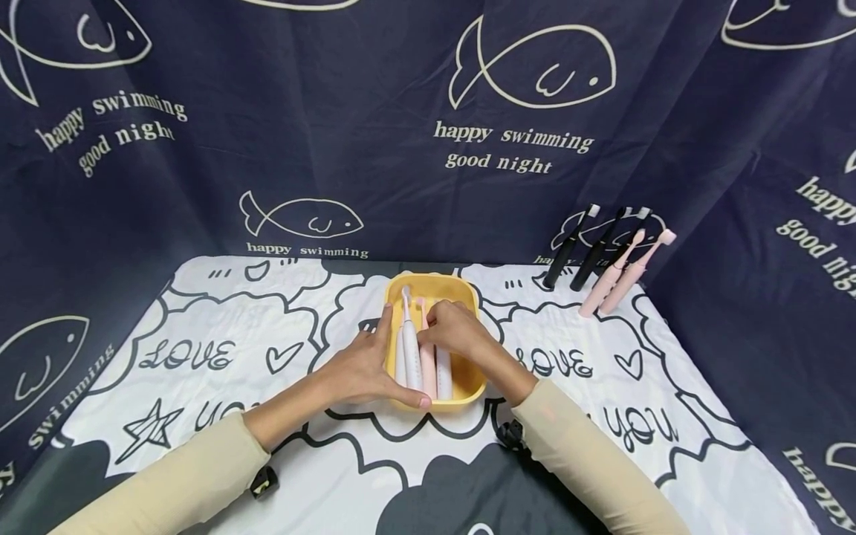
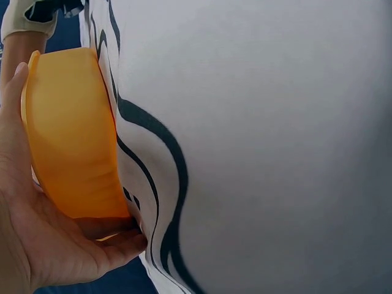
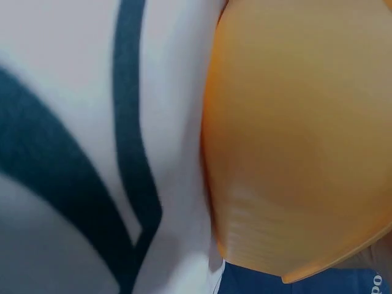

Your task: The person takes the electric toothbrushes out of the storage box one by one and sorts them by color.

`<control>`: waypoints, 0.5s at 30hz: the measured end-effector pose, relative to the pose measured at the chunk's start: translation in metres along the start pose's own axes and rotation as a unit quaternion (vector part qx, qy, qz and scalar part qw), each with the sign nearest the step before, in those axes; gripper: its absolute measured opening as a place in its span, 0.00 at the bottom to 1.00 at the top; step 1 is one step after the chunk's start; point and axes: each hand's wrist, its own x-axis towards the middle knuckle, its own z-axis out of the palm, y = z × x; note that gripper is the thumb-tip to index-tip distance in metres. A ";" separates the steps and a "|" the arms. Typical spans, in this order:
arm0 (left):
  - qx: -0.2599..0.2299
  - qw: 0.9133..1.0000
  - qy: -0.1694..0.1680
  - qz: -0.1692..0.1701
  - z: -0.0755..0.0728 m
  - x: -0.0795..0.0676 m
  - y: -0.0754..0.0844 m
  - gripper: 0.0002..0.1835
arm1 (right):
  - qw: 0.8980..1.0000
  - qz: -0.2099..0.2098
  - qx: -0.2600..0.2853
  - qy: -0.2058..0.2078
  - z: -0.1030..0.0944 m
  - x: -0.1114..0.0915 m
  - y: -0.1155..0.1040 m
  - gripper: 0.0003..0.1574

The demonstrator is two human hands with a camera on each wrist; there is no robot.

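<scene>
A yellow bin (image 1: 455,406) stands on the patterned cloth, holding several electric toothbrushes laid side by side. My left hand (image 1: 364,369) holds the bin at its left side, thumb along the front rim and fingers against the wall; the left wrist view shows these fingers bent round the bin (image 2: 73,128). My right hand (image 1: 458,327) reaches in over the right rim, its fingertips pinching a pink electric toothbrush (image 1: 428,371). A white toothbrush (image 1: 411,353) lies left of it, overlapping another. One more white toothbrush (image 1: 443,377) lies to the right, its upper part hidden by my hand.
At the back right, pink electric toothbrushes (image 1: 607,288) stand upright beside black electric toothbrushes (image 1: 567,254). A dark blue curtain (image 1: 401,148) with fish drawings hangs behind and at both sides. White cloth (image 1: 221,334) with black drawings covers the table.
</scene>
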 end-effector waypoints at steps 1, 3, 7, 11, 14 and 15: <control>0.001 1.000 0.001 0.002 0.000 0.000 0.000 0.98 | 1.000 0.000 0.003 0.001 -0.001 -0.001 -0.001 0.09; 0.000 1.000 0.004 0.006 0.000 0.000 0.000 0.98 | 1.000 0.002 0.013 0.003 -0.004 -0.004 -0.002 0.07; -0.002 1.000 0.005 0.007 0.000 0.000 0.001 0.98 | 0.999 0.002 0.034 0.003 -0.008 -0.007 -0.005 0.12; -0.003 1.000 0.003 0.006 -0.001 0.000 0.002 0.99 | 0.998 -0.004 0.067 -0.002 -0.011 -0.006 -0.002 0.16; -0.003 1.000 0.002 0.008 -0.001 -0.001 0.002 0.99 | 0.996 -0.010 0.093 -0.004 -0.013 -0.009 -0.002 0.19; -0.004 1.000 0.002 0.009 0.000 -0.001 0.002 0.99 | 0.995 -0.009 0.101 -0.005 -0.013 -0.010 -0.002 0.21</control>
